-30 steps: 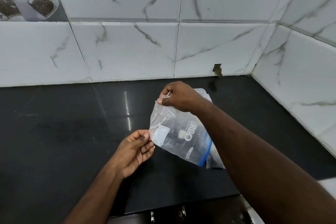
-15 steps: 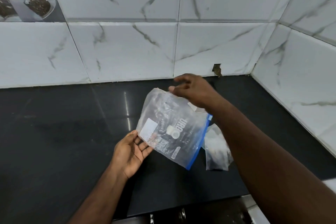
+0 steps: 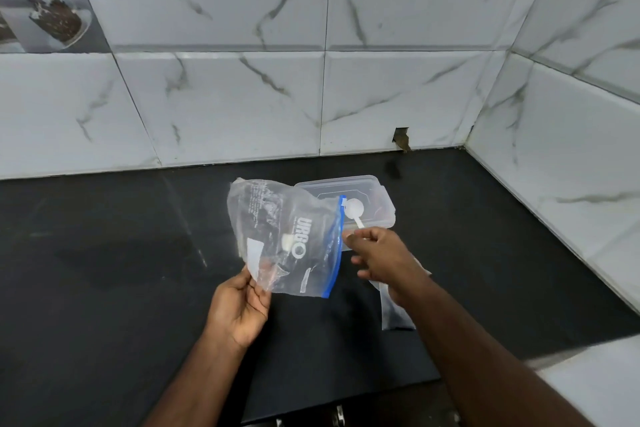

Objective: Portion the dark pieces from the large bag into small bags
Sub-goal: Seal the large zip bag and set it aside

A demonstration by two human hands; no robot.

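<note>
My left hand (image 3: 239,308) pinches the lower corner of a clear zip bag (image 3: 291,239) with a blue seal strip and holds it up above the black counter. The bag looks almost empty. My right hand (image 3: 381,260) is just right of the bag, with thumb and forefinger pinching the handle end of a white plastic spoon (image 3: 355,210). The spoon's bowl lies over a clear lidded plastic container (image 3: 377,191) behind the bag. A second clear bag (image 3: 394,315) lies flat on the counter, partly under my right forearm.
The black counter (image 3: 121,270) runs left and forward, with white marble-pattern tiles behind and on the right wall. The counter's front edge (image 3: 346,395) is close below my arms. A small hole in the tile (image 3: 401,139) sits at the back corner.
My right hand let go of the bag's top and dropped to the spoon handle. The bag, now held by my left hand alone, swung left and uncovered the container.
</note>
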